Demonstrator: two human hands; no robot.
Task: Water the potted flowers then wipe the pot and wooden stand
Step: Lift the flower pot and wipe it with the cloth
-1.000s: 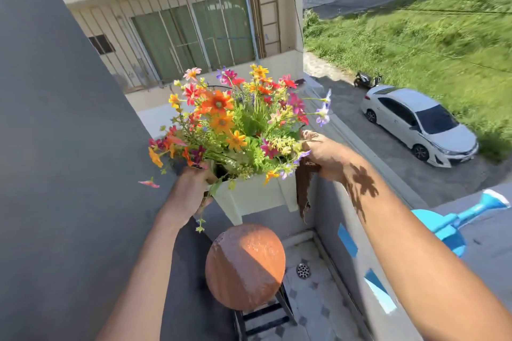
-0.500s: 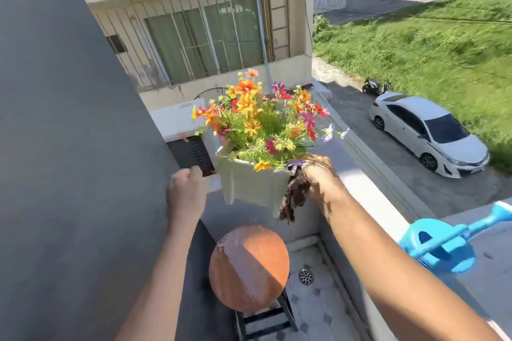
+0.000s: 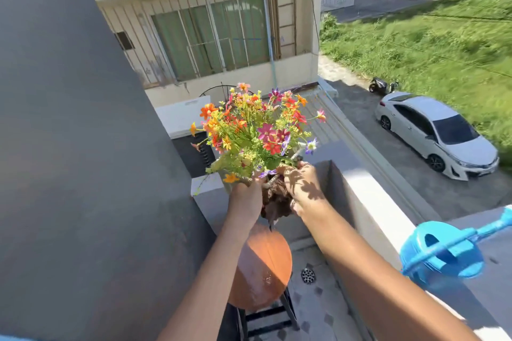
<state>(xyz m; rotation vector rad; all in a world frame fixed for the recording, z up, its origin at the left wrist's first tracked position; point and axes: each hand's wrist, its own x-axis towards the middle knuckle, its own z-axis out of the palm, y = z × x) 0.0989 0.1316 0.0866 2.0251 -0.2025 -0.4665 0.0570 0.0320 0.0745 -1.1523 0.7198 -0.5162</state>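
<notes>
Above the round orange-brown wooden stand (image 3: 261,266) on the sunlit balcony, both hands held up the colourful potted flowers (image 3: 255,133), left hand (image 3: 245,201) gripping the mostly hidden pot, right hand (image 3: 304,188) apparently pressing a brown cloth (image 3: 275,202) against it.

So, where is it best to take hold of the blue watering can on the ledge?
Grip the watering can by its looped handle on top, coming from above with the right hand. The loop's opening faces up and is clear, while the long spout points right, away from the person.

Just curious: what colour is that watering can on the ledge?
Bright blue; the watering can shows in the head view.
</notes>
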